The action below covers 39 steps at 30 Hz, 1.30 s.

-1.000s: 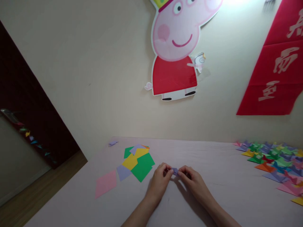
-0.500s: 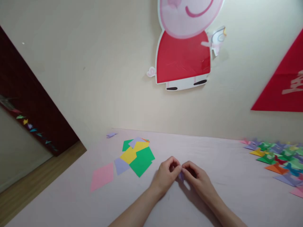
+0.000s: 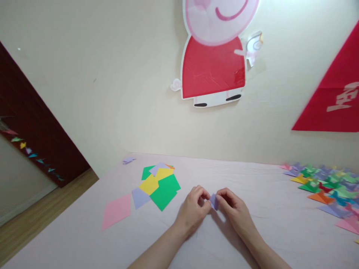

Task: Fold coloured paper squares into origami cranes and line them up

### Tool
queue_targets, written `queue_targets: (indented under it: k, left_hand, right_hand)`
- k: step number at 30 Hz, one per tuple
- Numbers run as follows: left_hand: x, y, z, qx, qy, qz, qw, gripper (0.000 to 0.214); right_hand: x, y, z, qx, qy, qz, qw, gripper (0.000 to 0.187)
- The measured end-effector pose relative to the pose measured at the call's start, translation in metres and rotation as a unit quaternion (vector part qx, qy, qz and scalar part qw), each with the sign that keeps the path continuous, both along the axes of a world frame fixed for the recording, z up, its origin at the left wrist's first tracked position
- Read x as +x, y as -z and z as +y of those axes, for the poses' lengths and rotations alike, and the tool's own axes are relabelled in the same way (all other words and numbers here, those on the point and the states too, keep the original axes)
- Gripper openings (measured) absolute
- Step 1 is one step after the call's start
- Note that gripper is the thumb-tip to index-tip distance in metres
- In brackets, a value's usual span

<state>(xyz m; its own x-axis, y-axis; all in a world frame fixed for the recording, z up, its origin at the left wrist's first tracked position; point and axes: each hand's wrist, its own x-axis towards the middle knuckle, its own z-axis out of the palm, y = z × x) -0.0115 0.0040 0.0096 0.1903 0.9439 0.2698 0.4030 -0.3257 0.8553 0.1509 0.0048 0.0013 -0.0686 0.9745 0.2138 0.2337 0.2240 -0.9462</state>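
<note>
A small folded piece of purple paper [image 3: 214,202] is held between my two hands, just above the pale tabletop. My left hand [image 3: 195,207] pinches its left edge between thumb and fingers. On the other side, my right hand [image 3: 234,207] has its thumb and fingertips closed on the right edge. The fingertips cover parts of the paper, so its full folded shape is hidden.
Green [image 3: 163,198], yellow [image 3: 149,184] and purple paper sheets lie overlapped left of my hands, with a pink sheet [image 3: 117,211] nearer. A folded purple piece [image 3: 129,160] lies at the back left. Several folded paper figures [image 3: 321,198] crowd the right side. A wall [image 3: 134,93] rises behind.
The purple paper now shows more of its flat face between my fingers. My hands have parted slightly at the fingertips. The whole view has shifted a little to the right.
</note>
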Motion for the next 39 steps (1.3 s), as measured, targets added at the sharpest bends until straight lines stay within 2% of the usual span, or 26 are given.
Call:
queue_targets:
  k: [4, 8, 12, 18, 24, 28, 31, 34, 36, 39]
  left_hand:
    - [0.003, 0.002, -0.002, -0.008, -0.008, 0.017, 1.0, 0.005]
    - [0.006, 0.003, -0.004, 0.048, 0.02, 0.076, 0.996, 0.01]
    - [0.005, 0.005, -0.003, 0.033, 0.0, 0.067, 0.997, 0.009]
    - [0.001, 0.006, 0.0, 0.022, -0.015, 0.052, 0.998, 0.007]
    - [-0.001, 0.008, 0.002, 0.013, -0.043, 0.055, 0.997, 0.008]
    - [0.0, 0.005, -0.001, 0.036, -0.04, 0.119, 0.991, 0.022]
    - [0.001, 0.004, -0.004, 0.066, -0.029, 0.189, 0.979, 0.022]
    - [0.001, 0.006, -0.005, 0.076, -0.031, 0.231, 0.97, 0.02]
    - [0.0, 0.008, -0.005, 0.074, -0.019, 0.251, 0.965, 0.022]
    - [-0.003, 0.007, -0.005, 0.072, 0.015, 0.28, 0.957, 0.031]
  right_hand:
    - [-0.001, 0.002, 0.0, 0.031, 0.007, -0.02, 0.999, 0.023]
    - [-0.002, 0.0, 0.001, 0.088, -0.004, -0.072, 0.994, 0.017]
    - [0.0, 0.002, 0.002, 0.081, -0.012, -0.109, 0.991, 0.02]
    - [0.004, 0.005, 0.003, 0.082, 0.013, -0.143, 0.986, 0.014]
    - [0.009, 0.008, 0.007, 0.088, 0.022, -0.209, 0.974, 0.025]
    - [0.008, 0.01, 0.005, 0.105, 0.027, -0.287, 0.952, 0.022]
    - [0.007, 0.011, 0.003, 0.111, 0.029, -0.327, 0.938, 0.015]
    - [0.008, 0.009, 0.003, 0.116, -0.001, -0.308, 0.944, 0.007]
    - [0.011, 0.005, 0.004, 0.116, -0.059, -0.283, 0.95, 0.015]
    - [0.018, -0.004, 0.005, 0.114, -0.157, -0.269, 0.944, 0.026]
